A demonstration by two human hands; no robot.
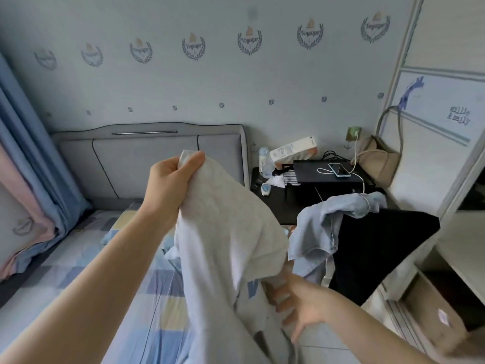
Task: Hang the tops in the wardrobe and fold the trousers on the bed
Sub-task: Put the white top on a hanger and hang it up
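Item: pale grey-white textured fabric garment (223, 232), held in the air above the near edge of the bed with the blue, yellow and white checked sheet (78, 264); long axis near vertical, running from upper left to lower right. Left hand (170, 185): raised, fingers and thumb curled round the garment's top corner, gripping it. Right hand (296, 303): low, fingers spread and reaching in under the hanging fabric, touching it; whether it actually grips is unclear, the fingertips being covered by cloth. Key relation: the garment's free lower part lies directly left of and against the right hand, which is the nearer hand for taking a second hold; the white wardrobe with open shelves (446, 158) stands to the right, on that same side. Also present: light blue crumpled garment (328, 224) lying over black cloth (380, 248), beside a black bench (275, 203) carrying clutter. Hard to make out: whether the held garment is a top or trousers; its lower end is cut off by the frame; no hanger visible.
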